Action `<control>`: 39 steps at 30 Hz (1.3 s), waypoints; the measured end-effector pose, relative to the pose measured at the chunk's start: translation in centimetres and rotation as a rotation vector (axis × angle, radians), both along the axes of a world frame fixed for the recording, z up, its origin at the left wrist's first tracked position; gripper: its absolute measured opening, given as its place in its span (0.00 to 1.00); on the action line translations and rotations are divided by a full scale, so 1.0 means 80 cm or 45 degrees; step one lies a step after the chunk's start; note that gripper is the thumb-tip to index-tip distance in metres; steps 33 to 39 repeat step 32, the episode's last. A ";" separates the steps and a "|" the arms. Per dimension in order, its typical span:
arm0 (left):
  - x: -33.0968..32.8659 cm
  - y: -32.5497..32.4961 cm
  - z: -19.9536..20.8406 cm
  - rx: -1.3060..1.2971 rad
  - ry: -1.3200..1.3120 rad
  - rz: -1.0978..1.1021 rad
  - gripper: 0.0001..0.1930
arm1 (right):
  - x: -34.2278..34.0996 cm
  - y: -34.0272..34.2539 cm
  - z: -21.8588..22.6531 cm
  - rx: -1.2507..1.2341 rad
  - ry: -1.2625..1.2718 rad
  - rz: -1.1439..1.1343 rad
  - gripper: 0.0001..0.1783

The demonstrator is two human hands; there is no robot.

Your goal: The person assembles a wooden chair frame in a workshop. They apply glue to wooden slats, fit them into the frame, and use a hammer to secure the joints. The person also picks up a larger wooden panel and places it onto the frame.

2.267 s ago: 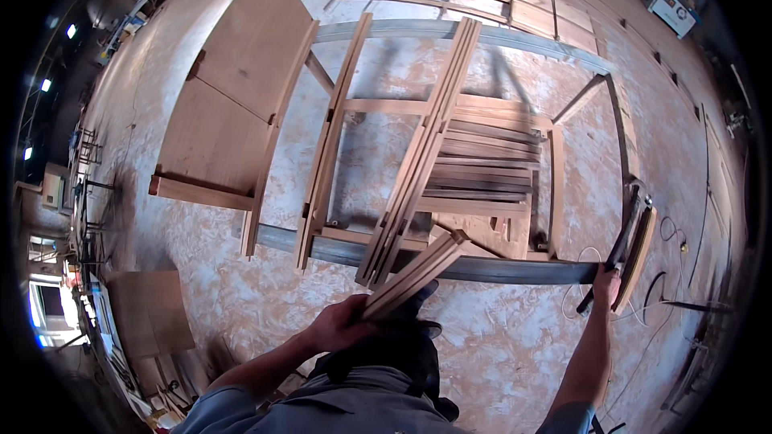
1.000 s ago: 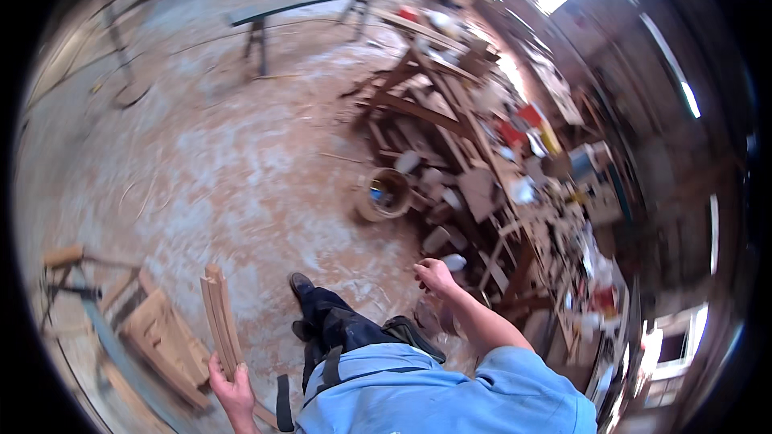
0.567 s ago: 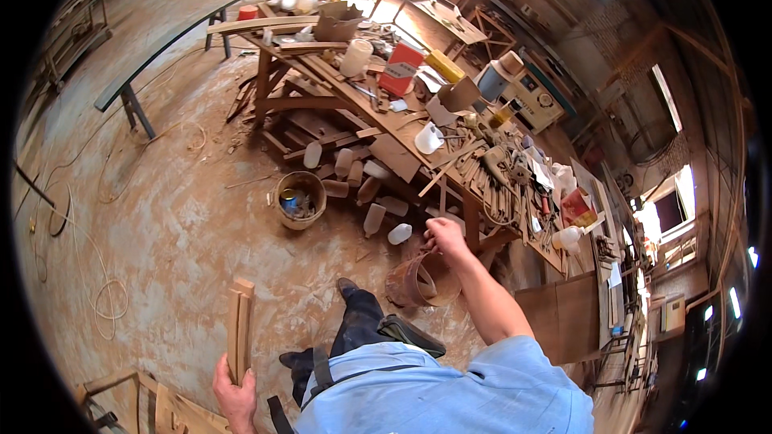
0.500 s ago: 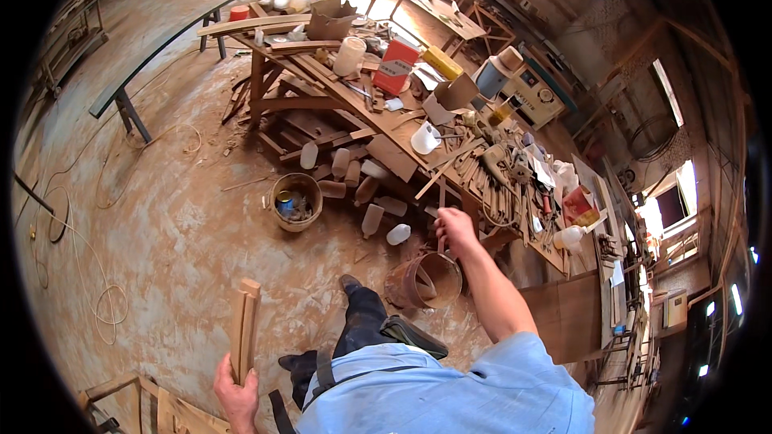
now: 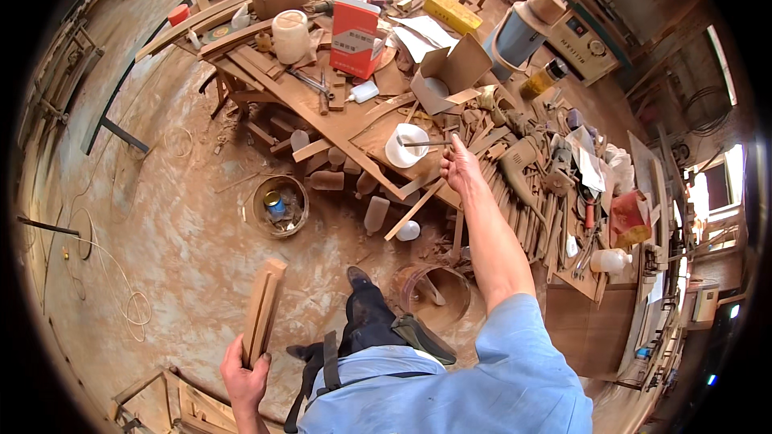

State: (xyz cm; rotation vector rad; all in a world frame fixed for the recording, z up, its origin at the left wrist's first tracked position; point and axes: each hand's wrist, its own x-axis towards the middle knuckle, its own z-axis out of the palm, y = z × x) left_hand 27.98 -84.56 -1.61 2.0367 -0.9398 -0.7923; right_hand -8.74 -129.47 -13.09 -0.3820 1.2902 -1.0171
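My left hand (image 5: 244, 376), at the lower left, is closed round the lower end of a short light-brown wooden piece (image 5: 264, 305); a dark lengthwise line shows on it, and I cannot tell whether it is one grooved piece or two strips. My right hand (image 5: 458, 167) is stretched out over the near edge of the workbench, fingers extended and apart. Its fingertips reach the outer end of a thin dark stick (image 5: 426, 143). The stick's other end rests in a white plastic cup (image 5: 400, 149). No firm grip on the stick shows.
On the cluttered workbench (image 5: 322, 124) are a red-and-white box (image 5: 354, 36), an open cardboard box (image 5: 454, 80), a power drill (image 5: 523, 162) and many wood strips. A bucket (image 5: 277, 207) and a brown tub (image 5: 434, 293) stand on the floor near my feet. Cables (image 5: 121, 293) lie at left.
My right hand has moved up and forward from beside the bench edge to the stick in the white cup. The view has moved closer to the bench. My left hand still holds the wooden piece.
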 end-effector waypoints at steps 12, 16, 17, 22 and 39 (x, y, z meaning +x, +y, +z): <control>-0.073 -0.147 0.044 0.037 -0.218 -0.213 0.24 | 0.001 -0.032 0.055 -0.398 0.546 0.529 0.15; -0.083 -0.171 0.044 -0.041 -0.291 -0.250 0.24 | -0.011 -0.028 0.066 -0.457 0.632 0.582 0.15; -0.085 -0.176 0.043 -0.053 -0.309 -0.265 0.24 | -0.013 -0.029 0.061 -0.438 0.578 0.555 0.15; -0.088 -0.193 0.046 -0.098 -0.436 -0.311 0.24 | -0.018 -0.030 0.042 -0.247 0.305 0.401 0.16; -0.089 -0.187 0.049 -0.077 -0.547 -0.204 0.25 | -0.057 -0.051 0.012 -0.086 0.116 0.252 0.20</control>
